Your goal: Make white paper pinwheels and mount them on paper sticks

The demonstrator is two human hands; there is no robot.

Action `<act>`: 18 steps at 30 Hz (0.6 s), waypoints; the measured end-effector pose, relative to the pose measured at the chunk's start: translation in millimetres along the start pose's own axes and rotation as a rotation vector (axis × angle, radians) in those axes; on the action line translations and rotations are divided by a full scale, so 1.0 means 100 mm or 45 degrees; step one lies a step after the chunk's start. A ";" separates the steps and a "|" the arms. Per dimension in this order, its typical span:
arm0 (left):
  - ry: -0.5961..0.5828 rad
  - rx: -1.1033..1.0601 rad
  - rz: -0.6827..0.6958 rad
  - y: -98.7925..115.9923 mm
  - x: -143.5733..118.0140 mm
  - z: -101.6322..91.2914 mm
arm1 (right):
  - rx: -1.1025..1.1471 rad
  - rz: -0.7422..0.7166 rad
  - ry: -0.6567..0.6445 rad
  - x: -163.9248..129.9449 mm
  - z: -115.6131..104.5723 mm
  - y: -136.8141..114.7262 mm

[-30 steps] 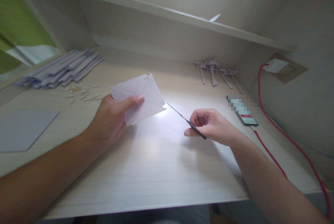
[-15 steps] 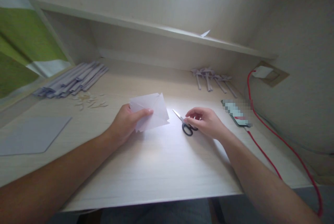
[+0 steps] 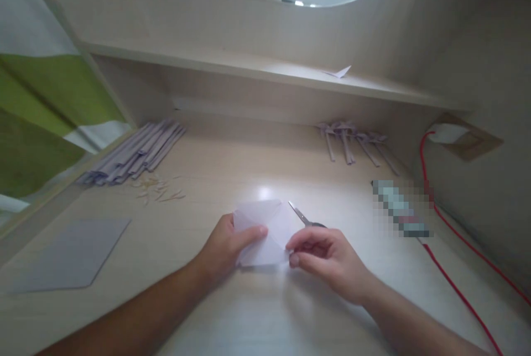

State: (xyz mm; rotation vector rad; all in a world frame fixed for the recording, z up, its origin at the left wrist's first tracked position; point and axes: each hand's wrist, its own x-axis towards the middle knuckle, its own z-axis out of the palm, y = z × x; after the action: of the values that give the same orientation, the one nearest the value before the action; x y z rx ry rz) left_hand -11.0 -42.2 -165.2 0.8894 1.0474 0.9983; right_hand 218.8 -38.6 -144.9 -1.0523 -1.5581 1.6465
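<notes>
A person seated at a pale wooden desk (image 3: 232, 312) grips a folded sheet of white paper (image 3: 265, 230) with both bare hands. The left hand (image 3: 224, 248) pinches the paper's left side, thumb laid across the top face and the other fingers curled out of sight beneath it. The right hand (image 3: 327, 259) meets the paper's right edge, its thumb and forefinger closed lightly on that edge while the remaining fingers curl loosely inward. Just beyond the right hand's fingertips lies a pair of scissors (image 3: 305, 218), blades shut and pointing away toward the left, handles partly hidden behind the knuckles; whether the hand touches them cannot be told. Well beyond the left hand's fingers, a bundle of folded paper strips (image 3: 136, 151) rests near the desk's back wall, with small paper scraps (image 3: 160, 193) scattered just in front of it. Far out to the left of that hand lies a flat grey sheet (image 3: 74, 254). Beyond the right hand, a cluster of folded paper pieces (image 3: 352, 140) sits at the back, and a phone (image 3: 400, 215) lies off to the right beside a red cable (image 3: 456, 267).
</notes>
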 end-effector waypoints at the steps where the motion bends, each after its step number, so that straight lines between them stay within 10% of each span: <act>1: -0.013 -0.040 -0.024 0.01 0.01 -0.02 | -0.050 0.021 0.007 0.02 0.01 -0.03; 11: -0.049 -0.109 -0.219 -0.01 0.05 -0.13 | -0.256 -0.138 -0.126 0.15 -0.09 -0.19; 18: 0.044 0.174 -0.115 -0.05 -0.01 -0.06 | -0.205 -0.185 0.482 0.26 -0.04 -0.07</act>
State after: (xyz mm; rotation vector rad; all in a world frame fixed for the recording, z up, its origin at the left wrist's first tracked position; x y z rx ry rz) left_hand -15.6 -44.0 -171.3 0.9305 1.1856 0.8774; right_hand 208.8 -13.4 -141.1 -1.2208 -1.4877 1.1599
